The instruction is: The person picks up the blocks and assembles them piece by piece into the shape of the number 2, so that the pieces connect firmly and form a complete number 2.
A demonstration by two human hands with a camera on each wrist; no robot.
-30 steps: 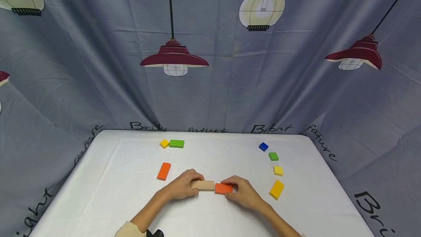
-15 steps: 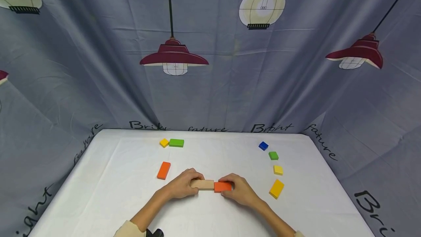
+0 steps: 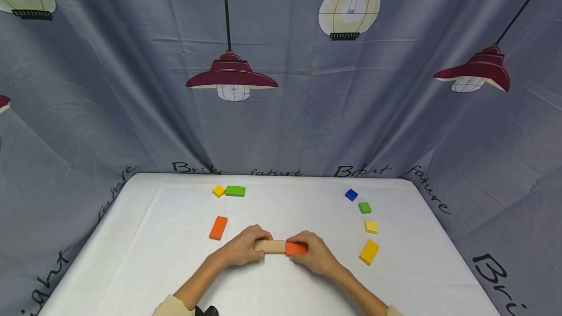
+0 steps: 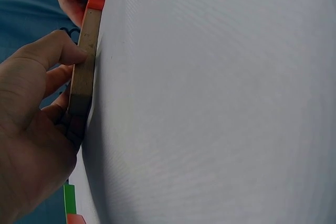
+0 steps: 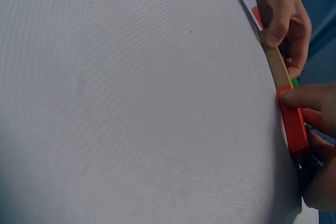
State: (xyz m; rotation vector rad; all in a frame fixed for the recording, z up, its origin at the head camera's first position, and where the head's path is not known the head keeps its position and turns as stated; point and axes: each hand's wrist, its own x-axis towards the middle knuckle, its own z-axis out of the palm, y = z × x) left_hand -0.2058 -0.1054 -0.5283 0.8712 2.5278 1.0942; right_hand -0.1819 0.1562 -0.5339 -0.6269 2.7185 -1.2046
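Observation:
Near the middle of the white table lies a plain wooden block (image 3: 273, 246), and the left hand (image 3: 244, 246) pinches its left part between thumb and fingers. Against the block's right end sits an orange-red block (image 3: 296, 248). The right hand (image 3: 317, 253) grips that one, thumb on the near side and fingers on the far side. In the left wrist view the wooden block (image 4: 86, 61) meets the orange-red block (image 4: 97, 1) end to end. From the right wrist the orange-red block (image 5: 294, 124) shows with the right thumb on its side.
On the left of the table (image 3: 158, 238) are an orange block (image 3: 218, 228), a yellow block (image 3: 219, 191) and a green block (image 3: 235, 191). To the right stand a blue block (image 3: 351, 195), a small green block (image 3: 365, 207) and two yellow blocks (image 3: 369, 252).
The right hand has moved slightly left along with the orange-red block, closing the small gap to the wooden block, then slid further left over it. The left hand has stayed in place.

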